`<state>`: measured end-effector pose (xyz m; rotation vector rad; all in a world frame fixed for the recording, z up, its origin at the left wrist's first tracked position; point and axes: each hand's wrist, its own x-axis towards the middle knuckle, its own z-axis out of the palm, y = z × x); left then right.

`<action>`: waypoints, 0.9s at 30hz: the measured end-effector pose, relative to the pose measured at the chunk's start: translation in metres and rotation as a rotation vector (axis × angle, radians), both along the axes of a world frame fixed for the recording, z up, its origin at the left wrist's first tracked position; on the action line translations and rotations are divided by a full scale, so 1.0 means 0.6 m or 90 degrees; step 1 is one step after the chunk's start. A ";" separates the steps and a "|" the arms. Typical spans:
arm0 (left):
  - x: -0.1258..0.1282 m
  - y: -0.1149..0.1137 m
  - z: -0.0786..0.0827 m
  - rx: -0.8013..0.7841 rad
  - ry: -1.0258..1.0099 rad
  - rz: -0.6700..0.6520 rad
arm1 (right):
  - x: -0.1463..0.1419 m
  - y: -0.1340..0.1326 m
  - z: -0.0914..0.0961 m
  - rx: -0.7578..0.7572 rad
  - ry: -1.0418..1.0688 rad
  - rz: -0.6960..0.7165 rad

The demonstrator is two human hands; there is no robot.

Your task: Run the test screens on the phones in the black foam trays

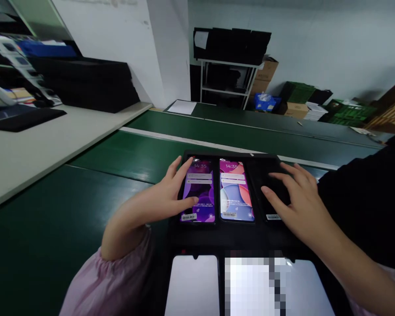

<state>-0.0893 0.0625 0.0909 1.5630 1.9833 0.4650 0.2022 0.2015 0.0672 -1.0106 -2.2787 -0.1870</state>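
A black tray (197,237) holds smartphones in two rows. My left hand (166,195) is at the left phone (202,191) of the far row, whose lit screen is purple; the thumb lies over its screen and the fingers reach along its left edge. Beside it, the middle phone (237,188) shows a pink and blue lock screen. My right hand (298,199) hovers with spread fingers at the dark-screened right phone (271,197); whether it touches is unclear. In the near row are a phone with a white screen (192,285) and another pale screen (304,289), partly pixelated.
The tray rests on a green conveyor-like bench (118,193) with a pale strip (171,137). To the left is a white table (85,127) with a large black box (88,81). A metal rack (225,90), cardboard boxes (266,72) and green crates (349,109) stand behind. Something black (365,202) fills the right side.
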 end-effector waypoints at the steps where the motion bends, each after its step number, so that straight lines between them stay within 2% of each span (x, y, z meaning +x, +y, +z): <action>1: 0.001 0.000 -0.001 -0.004 -0.006 -0.002 | -0.001 -0.006 0.007 0.014 -0.007 0.053; 4: 0.003 0.014 -0.010 0.019 -0.018 0.027 | -0.004 -0.026 0.027 0.018 -0.043 0.181; 7: 0.005 0.040 -0.019 0.090 -0.028 0.188 | -0.008 -0.040 0.032 0.012 -0.057 0.264; 9: 0.006 0.052 -0.021 0.178 -0.069 0.302 | -0.011 -0.043 0.025 0.002 -0.073 0.301; 10: 0.006 0.054 -0.021 0.223 -0.101 0.329 | -0.013 -0.043 0.019 -0.003 -0.085 0.303; 13: 0.007 0.046 -0.018 0.288 -0.175 0.310 | -0.015 -0.033 0.003 -0.009 -0.109 0.230; 15: 0.009 0.037 -0.014 0.271 -0.175 0.286 | -0.012 -0.023 0.001 0.005 -0.089 0.155; 18: 0.013 0.026 -0.009 0.236 -0.146 0.250 | 0.002 -0.013 0.014 0.041 -0.029 0.077; 23: 0.011 0.010 -0.006 0.165 -0.104 0.187 | 0.023 -0.013 0.036 0.066 -0.007 0.067; 27: 0.007 0.003 -0.009 0.169 -0.088 0.130 | 0.021 -0.004 0.019 0.014 -0.042 0.029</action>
